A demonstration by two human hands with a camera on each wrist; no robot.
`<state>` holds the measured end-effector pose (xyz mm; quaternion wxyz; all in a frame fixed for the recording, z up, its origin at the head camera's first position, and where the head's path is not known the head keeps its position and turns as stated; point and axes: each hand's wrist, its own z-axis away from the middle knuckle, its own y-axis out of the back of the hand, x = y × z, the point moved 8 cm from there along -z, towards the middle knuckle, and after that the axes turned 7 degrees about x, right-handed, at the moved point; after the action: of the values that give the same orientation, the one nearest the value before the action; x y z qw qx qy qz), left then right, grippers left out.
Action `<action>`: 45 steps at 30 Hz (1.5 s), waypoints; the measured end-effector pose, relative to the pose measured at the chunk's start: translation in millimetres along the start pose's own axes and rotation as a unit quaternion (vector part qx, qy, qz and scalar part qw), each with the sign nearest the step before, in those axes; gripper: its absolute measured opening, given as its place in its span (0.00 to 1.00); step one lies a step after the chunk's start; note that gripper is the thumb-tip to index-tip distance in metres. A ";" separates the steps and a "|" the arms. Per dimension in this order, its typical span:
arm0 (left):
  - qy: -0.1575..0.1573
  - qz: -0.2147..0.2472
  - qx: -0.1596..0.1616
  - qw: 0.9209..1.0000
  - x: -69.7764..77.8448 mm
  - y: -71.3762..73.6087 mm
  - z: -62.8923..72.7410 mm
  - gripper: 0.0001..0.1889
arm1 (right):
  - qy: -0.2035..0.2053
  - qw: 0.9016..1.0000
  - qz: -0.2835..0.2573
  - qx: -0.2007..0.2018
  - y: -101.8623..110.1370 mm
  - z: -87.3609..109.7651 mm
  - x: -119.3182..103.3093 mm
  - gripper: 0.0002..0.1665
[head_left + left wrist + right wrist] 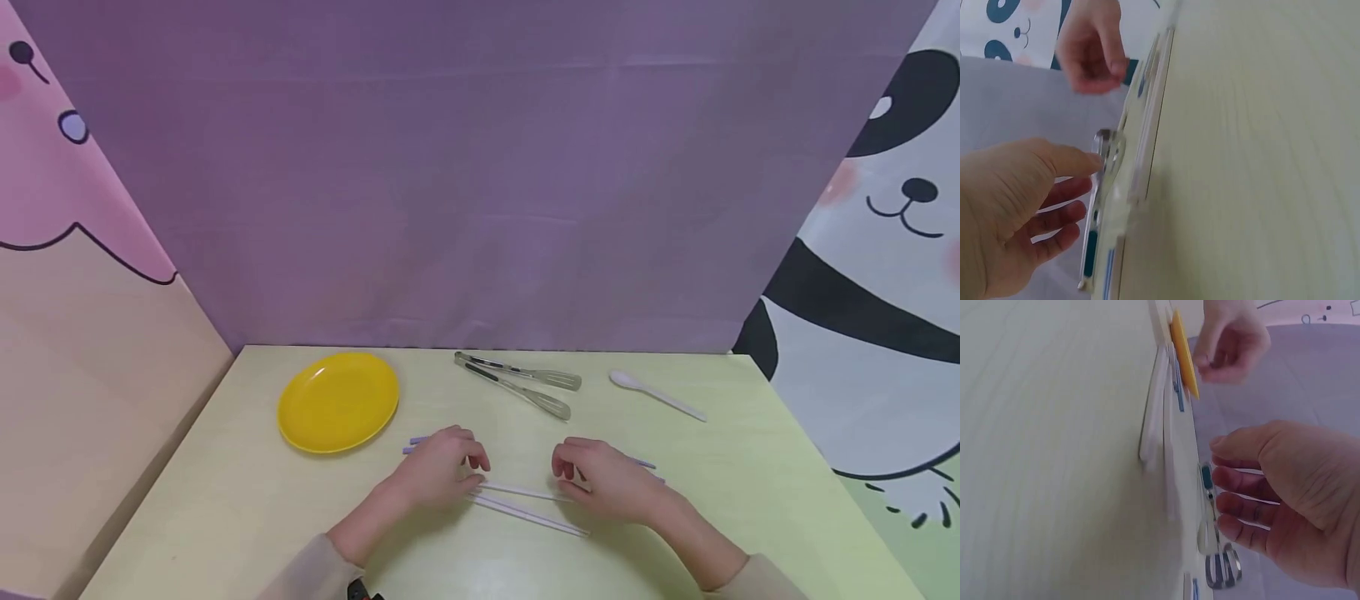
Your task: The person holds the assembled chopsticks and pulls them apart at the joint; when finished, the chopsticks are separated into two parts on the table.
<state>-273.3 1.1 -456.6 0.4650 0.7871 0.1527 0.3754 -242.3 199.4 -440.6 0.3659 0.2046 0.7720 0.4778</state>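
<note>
Pale pinkish-white chopsticks (528, 512) lie close together in front of the hands, with another pale chopstick (525, 492) just behind them. My left hand (442, 467) is over the left ends of these sticks, its fingers loosely bent around nothing in the left wrist view. Over the right side is my right hand (607, 479); its fingers (1244, 503) are relaxed and hold nothing. Bluish-purple chopsticks (408, 451) show past the left hand, and bluish-purple tips (643, 462) past the right. Their middle parts are partly hidden by the hands.
At the back left of the table (225, 517) is a yellow plate (339, 403). Metal tongs (525, 383) lie spread at the back middle, and a pale spoon (656, 394) at the back right. A purple cloth (480, 183) hangs behind the table.
</note>
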 end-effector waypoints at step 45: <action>-0.165 -0.170 0.153 0.959 66.6 27.9 -12.5 0.21 | 0.051 0.996 -0.062 -0.026 31.4 -27.5 -47.9 0.19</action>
<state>-240.9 33.6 -399.4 0.4148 0.8622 0.2609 0.1280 -233.2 165.8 -387.4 0.3603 0.1222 0.7881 0.4838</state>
